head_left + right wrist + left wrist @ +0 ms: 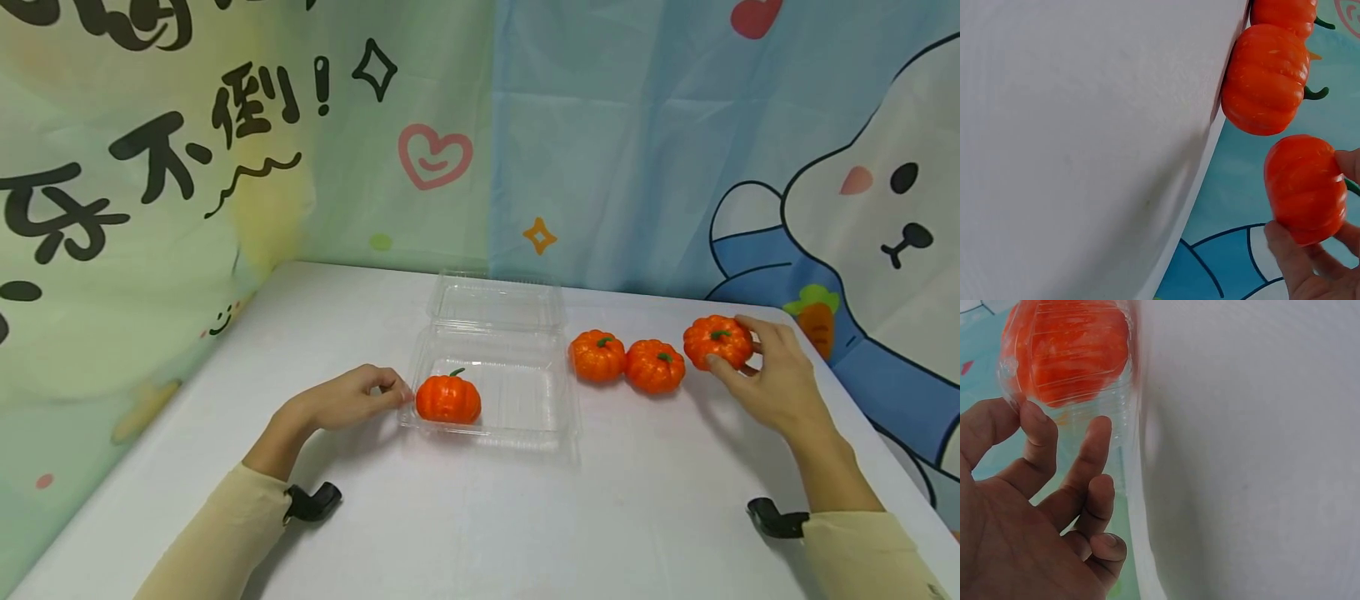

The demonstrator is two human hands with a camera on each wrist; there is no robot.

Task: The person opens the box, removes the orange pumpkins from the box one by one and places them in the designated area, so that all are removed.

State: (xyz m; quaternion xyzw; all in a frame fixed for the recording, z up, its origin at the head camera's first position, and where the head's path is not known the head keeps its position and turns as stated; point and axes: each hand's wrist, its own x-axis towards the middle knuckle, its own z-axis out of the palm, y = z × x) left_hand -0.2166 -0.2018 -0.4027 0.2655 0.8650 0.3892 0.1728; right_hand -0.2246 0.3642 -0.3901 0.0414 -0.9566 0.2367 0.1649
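A clear plastic clamshell box lies with its lid folded back. One small orange pumpkin with a green stem sits in the box's near left corner. My left hand pinches the box's left rim between thumb and index finger, the other fingers loosely bent in the left wrist view. At the right, my right hand grips another pumpkin between thumb and fingers, held above the table. Two more pumpkins, a left one and a right one, stand side by side right of the box.
A white table carries everything. Behind it hangs a printed cloth with a cartoon animal, hearts and lettering, close to the table's back edge. Black wrist mounts, left and right, jut from both sleeves.
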